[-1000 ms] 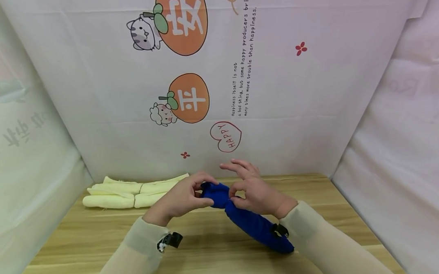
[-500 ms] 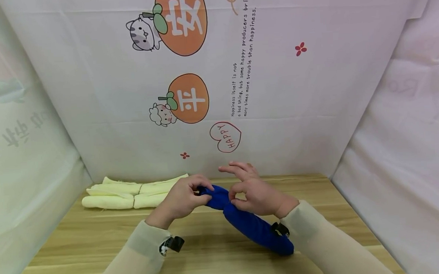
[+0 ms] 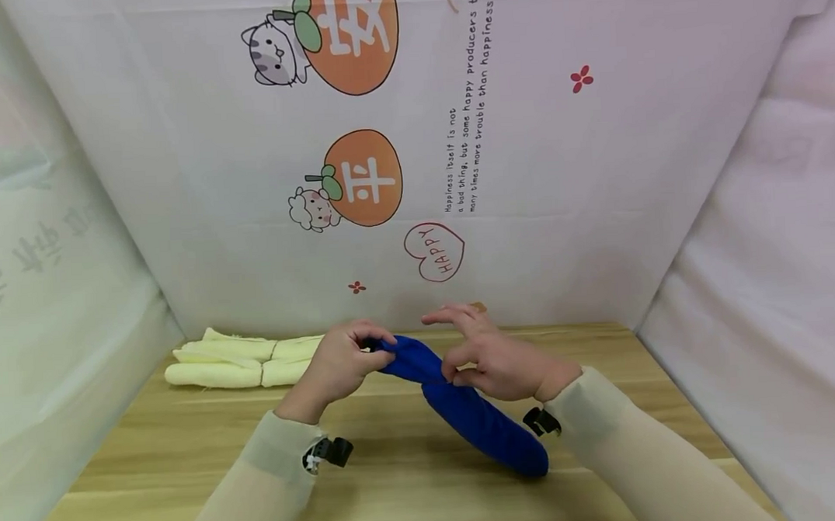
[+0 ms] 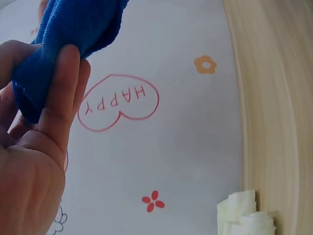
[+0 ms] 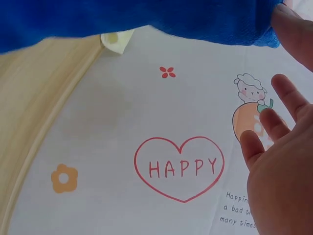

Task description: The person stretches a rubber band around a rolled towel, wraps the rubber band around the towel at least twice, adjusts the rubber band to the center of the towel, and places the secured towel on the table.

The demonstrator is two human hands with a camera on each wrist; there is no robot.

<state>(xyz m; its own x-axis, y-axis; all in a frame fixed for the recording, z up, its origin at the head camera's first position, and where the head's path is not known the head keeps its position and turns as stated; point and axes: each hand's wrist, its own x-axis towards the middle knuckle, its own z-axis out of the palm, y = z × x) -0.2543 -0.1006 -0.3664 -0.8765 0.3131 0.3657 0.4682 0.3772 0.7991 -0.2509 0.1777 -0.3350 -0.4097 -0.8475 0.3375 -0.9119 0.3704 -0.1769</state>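
Note:
A long blue rolled towel, narrowed at a point along its length, hangs slanted above the table, its lower end toward the right. My left hand pinches the towel's upper left end between thumb and fingers. In the left wrist view the blue cloth passes between the thumb and fingers. At the narrowed part, my right hand pinches with thumb and index finger, the other fingers spread away. A thin line, perhaps a band, shows at that narrowing. Its tie is partly hidden by the right fingertips.
Several pale yellow rolled towels, cinched around the middle, lie at the back left of the wooden table. A white printed sheet stands behind, with white cloth walls at both sides.
My left hand has shifted slightly left and up with the towel end, and more blue cloth shows between the hands. The right hand still pinches the narrowing. The head view has tilted slightly.

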